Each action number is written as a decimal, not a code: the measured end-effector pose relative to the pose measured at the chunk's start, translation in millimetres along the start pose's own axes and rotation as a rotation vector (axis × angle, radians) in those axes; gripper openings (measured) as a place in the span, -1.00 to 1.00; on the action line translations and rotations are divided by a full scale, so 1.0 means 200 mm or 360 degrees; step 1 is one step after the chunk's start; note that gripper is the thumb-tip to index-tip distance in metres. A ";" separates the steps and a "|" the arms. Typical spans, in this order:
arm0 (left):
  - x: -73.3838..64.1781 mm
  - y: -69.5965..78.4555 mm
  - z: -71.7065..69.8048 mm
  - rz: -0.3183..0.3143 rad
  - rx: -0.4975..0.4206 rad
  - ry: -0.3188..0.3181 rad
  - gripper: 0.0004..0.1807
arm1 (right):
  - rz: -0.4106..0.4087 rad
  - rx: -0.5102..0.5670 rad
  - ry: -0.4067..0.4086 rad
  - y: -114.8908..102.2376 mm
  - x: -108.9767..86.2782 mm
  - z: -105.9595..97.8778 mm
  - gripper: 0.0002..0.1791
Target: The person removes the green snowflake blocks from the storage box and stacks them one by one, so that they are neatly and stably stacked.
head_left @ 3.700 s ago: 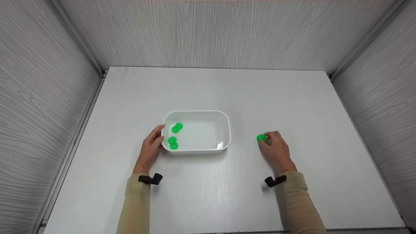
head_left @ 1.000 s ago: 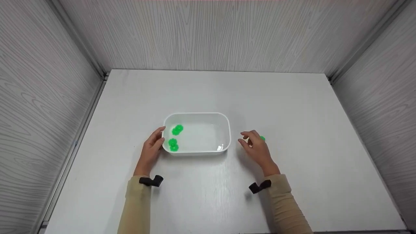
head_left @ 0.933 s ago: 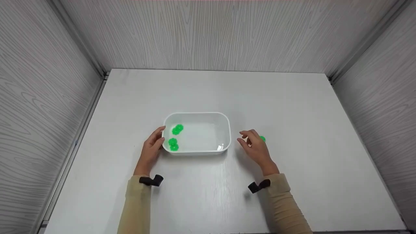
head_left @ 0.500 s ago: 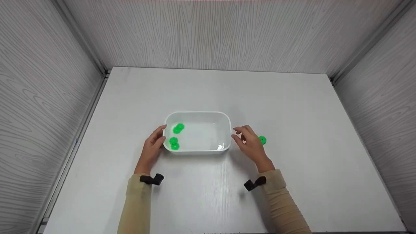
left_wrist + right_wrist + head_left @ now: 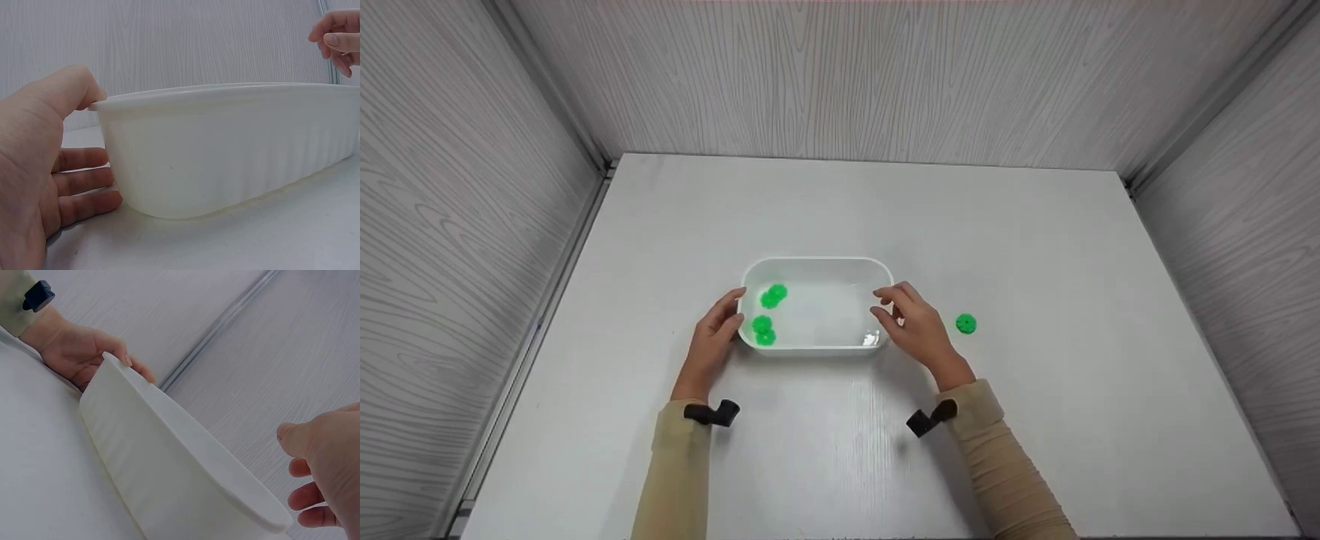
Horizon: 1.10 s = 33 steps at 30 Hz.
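A white plastic tub (image 5: 825,350) stands on the table, with several small green notched discs (image 5: 777,292) lying at its left end. My left hand (image 5: 709,341) holds that end. Its thumb lies over the rim in the left wrist view, and the other fingers (image 5: 84,181) touch the outer wall. Over the tub's right rim hovers my right hand (image 5: 915,326), its fingers loosely bent and nothing seen between them. In the right wrist view its thumb (image 5: 292,439) is apart from the tub. One more green disc (image 5: 966,323) lies on the table right of this hand.
The white table (image 5: 840,202) is enclosed by grey wood-grain panels at the back (image 5: 840,82), left and right. A black wrist mount (image 5: 711,413) sits on the left sleeve and another black mount (image 5: 931,418) on the right.
My right hand held a green disc 3.7 s ago. It has let go, leaving the disc on the table, and moved left over the tub's right rim. My left hand stays at the tub.
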<state>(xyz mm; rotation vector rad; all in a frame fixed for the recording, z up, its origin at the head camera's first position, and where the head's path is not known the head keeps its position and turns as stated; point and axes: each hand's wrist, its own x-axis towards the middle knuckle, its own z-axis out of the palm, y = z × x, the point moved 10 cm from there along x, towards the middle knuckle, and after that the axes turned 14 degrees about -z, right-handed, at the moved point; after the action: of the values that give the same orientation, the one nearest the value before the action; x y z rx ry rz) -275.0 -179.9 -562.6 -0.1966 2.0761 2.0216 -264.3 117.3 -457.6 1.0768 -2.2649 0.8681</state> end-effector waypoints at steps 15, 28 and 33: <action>0.04 -0.05 -0.03 0.0031 0.0091 0.0093 -0.56 | -0.0125 0.0039 -0.0056 -0.14 0.09 0.13 -0.74; 0.04 -0.06 -0.03 0.0023 0.0077 0.0098 -0.55 | -0.0204 0.0125 -0.0124 -0.24 0.21 0.28 -0.75; 0.03 -0.03 -0.01 0.0023 0.0010 0.0035 -0.55 | -0.0182 0.0142 -0.0184 -0.24 0.23 0.34 -0.75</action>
<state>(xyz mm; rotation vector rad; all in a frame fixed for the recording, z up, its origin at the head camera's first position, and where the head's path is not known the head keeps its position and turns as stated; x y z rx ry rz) -279.0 -182.3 -570.3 -0.2047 2.1027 2.0300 -262.0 21.9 -456.6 1.3142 -2.2502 0.8878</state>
